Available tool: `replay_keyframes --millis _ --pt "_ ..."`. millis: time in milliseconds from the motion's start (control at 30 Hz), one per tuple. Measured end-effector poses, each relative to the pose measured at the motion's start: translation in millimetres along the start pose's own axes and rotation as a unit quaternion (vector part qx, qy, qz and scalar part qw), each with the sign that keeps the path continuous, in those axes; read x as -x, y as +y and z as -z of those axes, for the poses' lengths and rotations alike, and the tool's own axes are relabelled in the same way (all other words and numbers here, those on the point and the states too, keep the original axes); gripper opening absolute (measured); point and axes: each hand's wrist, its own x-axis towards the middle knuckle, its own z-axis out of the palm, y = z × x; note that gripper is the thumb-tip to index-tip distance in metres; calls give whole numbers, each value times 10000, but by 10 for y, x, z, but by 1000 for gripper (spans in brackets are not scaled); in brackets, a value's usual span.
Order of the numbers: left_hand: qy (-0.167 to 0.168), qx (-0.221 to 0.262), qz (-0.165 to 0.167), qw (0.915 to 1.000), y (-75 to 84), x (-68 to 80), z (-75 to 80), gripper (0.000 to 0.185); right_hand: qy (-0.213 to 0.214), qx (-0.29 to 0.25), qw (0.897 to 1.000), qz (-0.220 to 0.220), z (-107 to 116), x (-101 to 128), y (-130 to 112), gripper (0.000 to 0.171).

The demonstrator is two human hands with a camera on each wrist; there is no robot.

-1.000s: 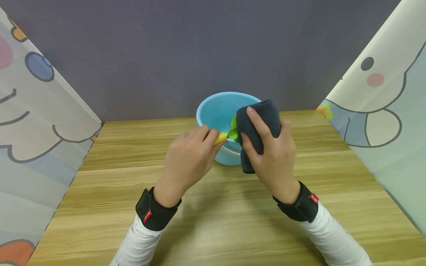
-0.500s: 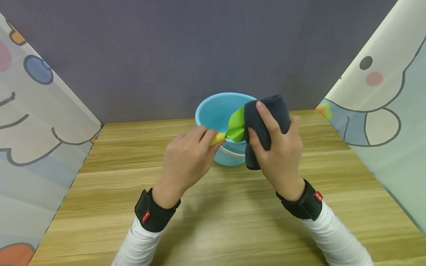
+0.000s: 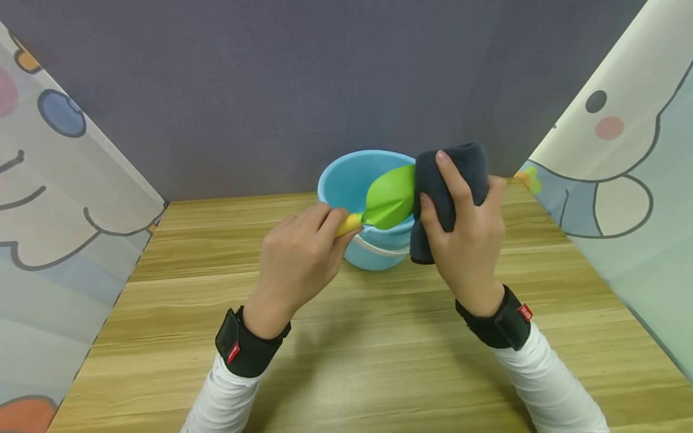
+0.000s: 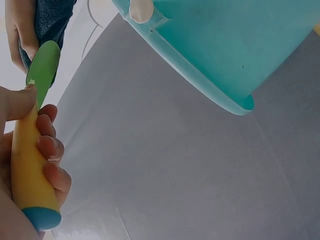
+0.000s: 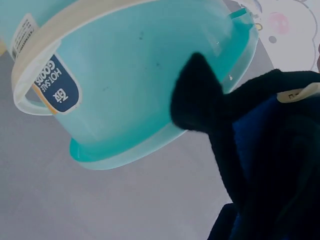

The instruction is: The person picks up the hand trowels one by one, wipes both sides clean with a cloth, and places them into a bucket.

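My left hand grips the yellow handle of a toy scoop, whose green blade points up and right over the blue bucket. My right hand holds a folded dark grey cloth against the far end of the green blade. In the left wrist view the green blade meets the cloth at the top left. The right wrist view shows the dark cloth close up in front of the bucket.
The bucket has a white handle hanging at its front and stands on a wooden table near the grey back wall. Cartoon-printed curtains close in both sides of the table.
The right hand has slid the cloth up and right along the blade, uncovering most of the green surface. The left hand has shifted slightly left and down with the handle.
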Motion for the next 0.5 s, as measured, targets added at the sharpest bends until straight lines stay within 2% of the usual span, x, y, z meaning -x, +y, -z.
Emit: replay_keyframes --millis 500 --pt "124 164 96 9997 -23 -10 17 25 9 219 9997 -139 10 -61 101 45"
